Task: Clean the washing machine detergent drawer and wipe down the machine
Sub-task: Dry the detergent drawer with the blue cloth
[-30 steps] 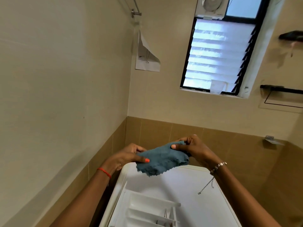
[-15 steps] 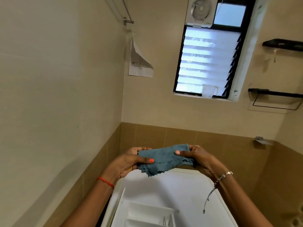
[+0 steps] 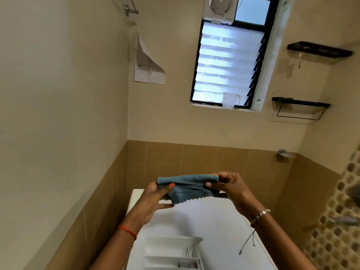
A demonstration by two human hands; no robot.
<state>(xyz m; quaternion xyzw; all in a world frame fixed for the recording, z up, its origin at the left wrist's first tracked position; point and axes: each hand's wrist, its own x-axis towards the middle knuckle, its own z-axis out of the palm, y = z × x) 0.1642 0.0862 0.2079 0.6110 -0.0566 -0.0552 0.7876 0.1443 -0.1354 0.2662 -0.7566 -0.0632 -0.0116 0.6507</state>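
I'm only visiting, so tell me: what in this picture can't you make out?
Detergent drawer: head view, cut off by the bottom edge; how clean its compartments are is unclear.
Washing machine: only its white top shows; its front lies below the frame.
Blue cloth: its ends are hidden in the left hand and right hand; wet or dry, cannot tell.
Paper on the wall: its drawing is too small to read.

Both hands — left hand [image 3: 153, 199], right hand [image 3: 231, 187] — grip a blue cloth [image 3: 188, 189].

The drawer [image 3: 171, 248] sits near-left on the machine top [image 3: 218, 227]; wall [image 3: 101, 201] apparently close at left.
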